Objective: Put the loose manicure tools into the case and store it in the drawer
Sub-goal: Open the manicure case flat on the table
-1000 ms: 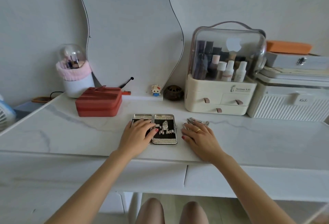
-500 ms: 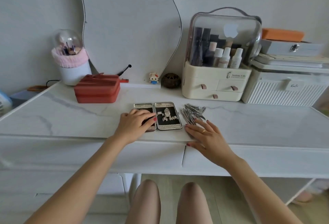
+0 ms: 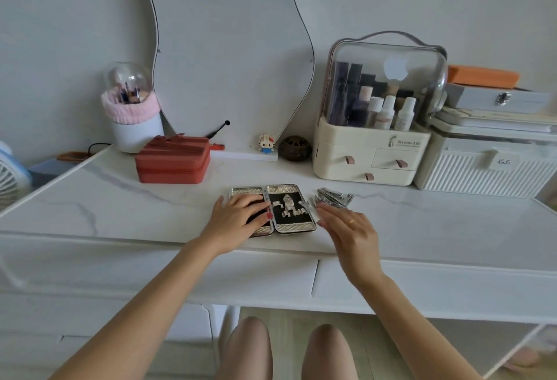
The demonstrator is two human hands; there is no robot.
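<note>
A silver manicure case (image 3: 291, 210) lies open flat on the white marble desk (image 3: 120, 207), its black lining showing metal holders in the right half. My left hand (image 3: 238, 218) rests flat on the case's left half, fingers spread. A pile of loose metal manicure tools (image 3: 333, 197) lies just right of the case. My right hand (image 3: 346, 229) hovers open with its fingertips near the front end of that pile, holding nothing. Two closed desk drawers (image 3: 391, 281) run under the desk's front edge.
A red box (image 3: 173, 164) sits behind and left of the case. At the back stand a brush holder (image 3: 132, 111), a wavy mirror (image 3: 229, 54), a cream cosmetics organiser (image 3: 376, 114) and a white ribbed box (image 3: 488, 168). A fan (image 3: 10, 177) is at far left.
My right hand lifted off the tool pile, drew back toward the desk edge, and now reaches forward again. My left hand stayed on the case. The camera shifted slightly.
</note>
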